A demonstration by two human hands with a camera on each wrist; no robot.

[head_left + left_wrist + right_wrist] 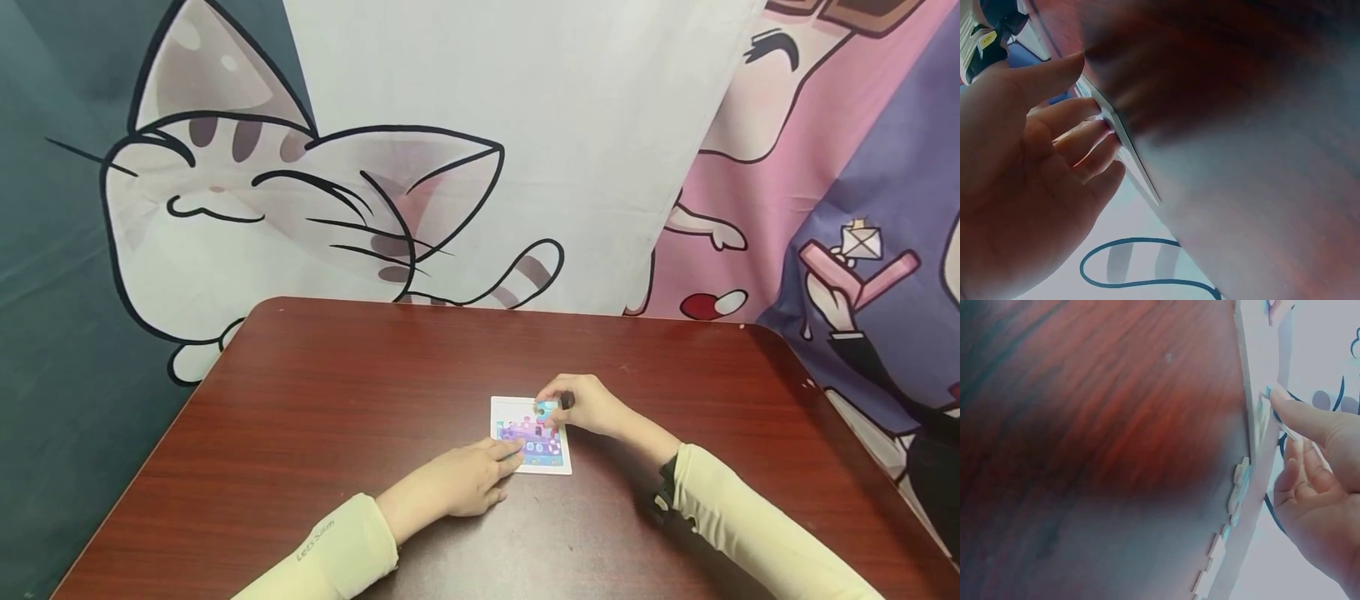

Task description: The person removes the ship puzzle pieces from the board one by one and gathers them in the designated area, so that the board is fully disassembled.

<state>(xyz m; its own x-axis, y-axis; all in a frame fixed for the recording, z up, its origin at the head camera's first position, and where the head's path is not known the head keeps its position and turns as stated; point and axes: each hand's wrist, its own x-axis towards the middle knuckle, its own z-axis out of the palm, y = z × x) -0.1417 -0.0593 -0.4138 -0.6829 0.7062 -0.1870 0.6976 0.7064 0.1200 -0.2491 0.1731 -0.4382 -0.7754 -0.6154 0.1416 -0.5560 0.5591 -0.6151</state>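
A small jigsaw puzzle (528, 454) in a white frame lies on the table, its picture mostly purple, pink and blue. My left hand (471, 479) rests its fingertips on the left side of it, fingers nearly straight; the left wrist view shows these fingers (1107, 181) at the frame's thin edge (1138, 165). My right hand (588, 404) pinches a blue jigsaw piece (546, 408) over the upper right part of the puzzle. In the right wrist view the thumb and fingers (1310, 422) meet around this piece, which is mostly hidden.
The right wrist view shows several jigsaw pieces (1239, 487) along the table beside the puzzle; I cannot make them out in the head view. The reddish-brown table (337, 375) reaches back to a cloth backdrop (525, 83) printed with cartoon animals.
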